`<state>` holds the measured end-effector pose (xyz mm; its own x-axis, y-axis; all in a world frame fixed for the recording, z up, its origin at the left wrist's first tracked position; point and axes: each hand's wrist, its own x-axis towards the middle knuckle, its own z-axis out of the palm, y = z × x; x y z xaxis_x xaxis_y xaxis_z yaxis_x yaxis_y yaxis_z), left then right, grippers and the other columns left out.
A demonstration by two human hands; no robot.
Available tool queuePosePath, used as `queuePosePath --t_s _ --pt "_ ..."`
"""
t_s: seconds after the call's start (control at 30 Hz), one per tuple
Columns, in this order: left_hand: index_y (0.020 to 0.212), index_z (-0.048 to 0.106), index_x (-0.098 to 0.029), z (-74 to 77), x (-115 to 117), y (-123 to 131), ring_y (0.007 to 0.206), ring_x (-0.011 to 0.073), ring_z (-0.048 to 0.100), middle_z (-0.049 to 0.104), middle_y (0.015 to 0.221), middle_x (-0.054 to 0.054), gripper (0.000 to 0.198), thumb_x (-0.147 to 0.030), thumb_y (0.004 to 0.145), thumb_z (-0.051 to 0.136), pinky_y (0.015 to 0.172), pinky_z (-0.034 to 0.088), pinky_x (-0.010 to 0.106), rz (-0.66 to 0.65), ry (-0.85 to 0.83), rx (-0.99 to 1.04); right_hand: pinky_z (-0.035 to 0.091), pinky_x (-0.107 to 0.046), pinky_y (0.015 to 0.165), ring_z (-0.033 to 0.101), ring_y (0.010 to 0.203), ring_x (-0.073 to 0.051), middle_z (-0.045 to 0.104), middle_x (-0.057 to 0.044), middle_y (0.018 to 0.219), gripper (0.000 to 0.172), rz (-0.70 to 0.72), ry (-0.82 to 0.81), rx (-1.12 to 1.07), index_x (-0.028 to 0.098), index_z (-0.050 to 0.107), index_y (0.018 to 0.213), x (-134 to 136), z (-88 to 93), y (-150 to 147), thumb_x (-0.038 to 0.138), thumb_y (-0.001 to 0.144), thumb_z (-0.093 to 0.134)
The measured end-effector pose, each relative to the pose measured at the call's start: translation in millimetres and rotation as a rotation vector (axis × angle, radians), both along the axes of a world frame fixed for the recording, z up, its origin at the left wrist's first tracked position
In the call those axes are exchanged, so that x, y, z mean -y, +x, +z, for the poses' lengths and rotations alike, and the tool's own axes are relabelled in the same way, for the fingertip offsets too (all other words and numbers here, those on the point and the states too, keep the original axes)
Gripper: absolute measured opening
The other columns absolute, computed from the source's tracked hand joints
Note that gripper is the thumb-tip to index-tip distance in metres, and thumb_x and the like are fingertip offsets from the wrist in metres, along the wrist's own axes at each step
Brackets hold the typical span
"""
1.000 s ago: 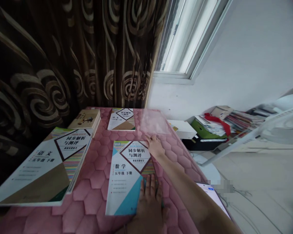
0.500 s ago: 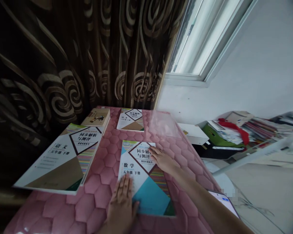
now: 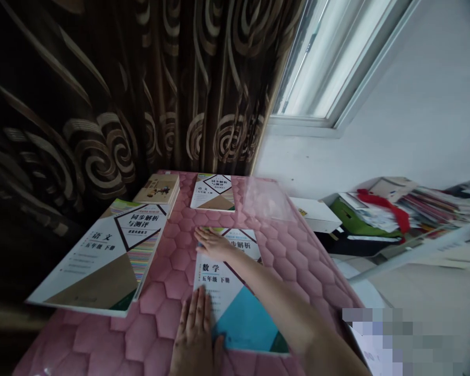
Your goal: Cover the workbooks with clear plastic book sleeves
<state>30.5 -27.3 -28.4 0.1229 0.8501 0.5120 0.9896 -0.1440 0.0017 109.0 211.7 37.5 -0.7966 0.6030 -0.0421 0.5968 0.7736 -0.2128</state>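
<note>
Both hands flat, fingers spread, on maths workbook (image 3: 235, 292): left hand (image 3: 196, 334) at near-left edge, right hand (image 3: 213, 244) at far-left corner. Press evenly w/ both palms so cover stays flat, book doesn't skid on pink quilted surface (image 3: 172, 282).

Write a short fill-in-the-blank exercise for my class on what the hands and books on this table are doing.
1. Both hands rest flat on the ___ workbook.
2. The right hand lies at that book's top ___ corner.
3. The left hand presses its ___ left edge.
4. The tabletop is ___ in colour.

Missing words: maths; left; lower; pink.
</note>
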Motion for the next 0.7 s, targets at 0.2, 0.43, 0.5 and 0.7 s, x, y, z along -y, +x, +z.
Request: queuePosePath --t_s 0.2,0.43,0.5,0.7 --pt "0.156 0.006 -0.015 1.7 0 0 0.141 0.0264 0.036 0.038 0.154 0.011 0.083 -0.029 0.083 0.044 0.112 0.032 0.047 0.024 0.002 -0.014 0.018 -0.047 0.117 0.02 0.146 -0.026 0.023 -0.017 0.157 0.057 -0.039 0.043 -0.042 0.001 0.032 0.146 15 11.3 -16 0.036 0.101 0.034" --pt "0.156 0.006 -0.013 1.8 -2 -5 0.133 0.0254 0.046 0.047 0.148 0.013 0.082 -0.028 0.085 0.044 0.113 0.027 0.044 -0.022 0.077 -0.026 0.008 -0.033 0.122 0.02 0.146 -0.013 0.022 0.005 0.157 0.053 0.012 -0.032 -0.049 0.03 0.029 0.152 74 -5.3 64 0.042 0.1 0.034" --pt "0.156 0.004 -0.013 4.6 -1 -5 0.135 0.0256 0.044 0.045 0.15 0.013 0.08 -0.028 0.087 0.042 0.114 0.026 0.044 -0.029 0.056 -0.012 0.011 -0.044 0.121 0.022 0.146 -0.021 0.025 -0.003 0.157 0.053 -0.233 -0.019 0.014 0.022 0.032 0.151 60 1.8 94 0.036 0.1 0.035" --pt "0.156 0.003 -0.013 10.2 -2 -5 0.137 0.0257 0.041 0.044 0.15 0.014 0.077 -0.029 0.09 0.04 0.116 0.024 0.045 -0.05 0.036 -0.018 0.02 -0.048 0.12 0.016 0.147 -0.028 0.02 -0.011 0.158 0.056 -0.465 0.046 0.007 0.009 0.033 0.15 107 5.7 115 0.034 0.1 0.028"
